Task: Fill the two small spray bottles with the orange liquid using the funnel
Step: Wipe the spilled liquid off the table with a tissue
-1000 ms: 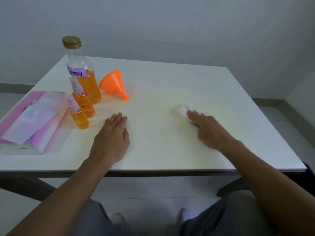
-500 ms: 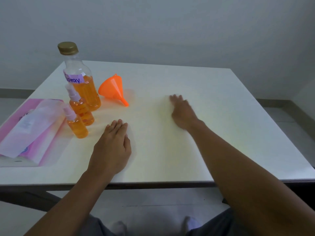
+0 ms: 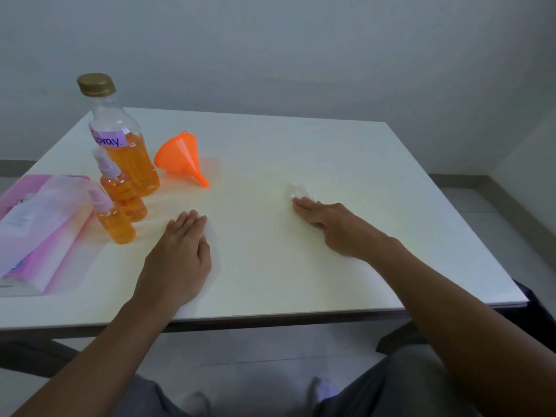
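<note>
Far spray bottle [image 3: 122,191], near spray bottle [image 3: 115,225], orange-filled, upright just before big bottle [image 3: 126,145]; funnel [image 3: 180,155] on side, right of it. Left hand [image 3: 177,260] flat on counter [image 3: 331,152], fingers straight, empty; right hand [image 3: 328,224] fingers straight, pressing tissue [image 3: 301,192].

The tall clear plastic bottle [image 3: 126,152] is showing orange liquid [image 3: 135,170] under a gold cap [image 3: 96,84] and a purple paper label [image 3: 108,139]. The two small clear spray bottles [image 3: 125,194] [image 3: 115,225] are glowing orange too, like the bright orange plastic funnel [image 3: 179,155]. The soft tissue pack [image 3: 39,230] is showing pink against the white tabletop [image 3: 301,145].
</note>
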### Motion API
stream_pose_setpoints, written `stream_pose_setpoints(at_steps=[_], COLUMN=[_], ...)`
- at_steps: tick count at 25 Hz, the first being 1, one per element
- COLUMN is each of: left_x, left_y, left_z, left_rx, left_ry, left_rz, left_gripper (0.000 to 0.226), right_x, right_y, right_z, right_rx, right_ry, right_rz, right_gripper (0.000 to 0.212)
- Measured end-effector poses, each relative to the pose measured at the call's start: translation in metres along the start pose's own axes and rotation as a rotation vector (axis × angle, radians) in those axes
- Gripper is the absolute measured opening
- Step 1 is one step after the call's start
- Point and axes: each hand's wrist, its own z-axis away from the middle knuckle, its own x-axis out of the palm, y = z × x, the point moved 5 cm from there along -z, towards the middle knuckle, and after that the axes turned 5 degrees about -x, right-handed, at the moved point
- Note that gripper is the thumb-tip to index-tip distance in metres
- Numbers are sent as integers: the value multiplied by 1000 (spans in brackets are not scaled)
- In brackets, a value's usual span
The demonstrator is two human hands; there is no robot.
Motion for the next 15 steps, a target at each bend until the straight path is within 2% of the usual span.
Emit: stream_pose_setpoints(at_steps=[2,5,9,11,15], left_x=[0,-1,-3,-2,-2], left_y=[0,1,3,3,2], left_z=[-1,0,1,0,-1], left_rx=[3,0,-10,-4,4], left_ry=[3,10,17,23,33], left_rz=[4,0,18,24,32], left_gripper=[49,49,49,49,48], right_x=[-17,-37,-32,-18,22], right_y=[35,83,88,66,-29], right_z=[20,33,-12,-48,-112], right_rx=[121,425,681,659,218], right_ry=[44,126,325,350,210], right_rz=[23,-9,-30,-82,-161], right_gripper=[79,70,50,49,63])
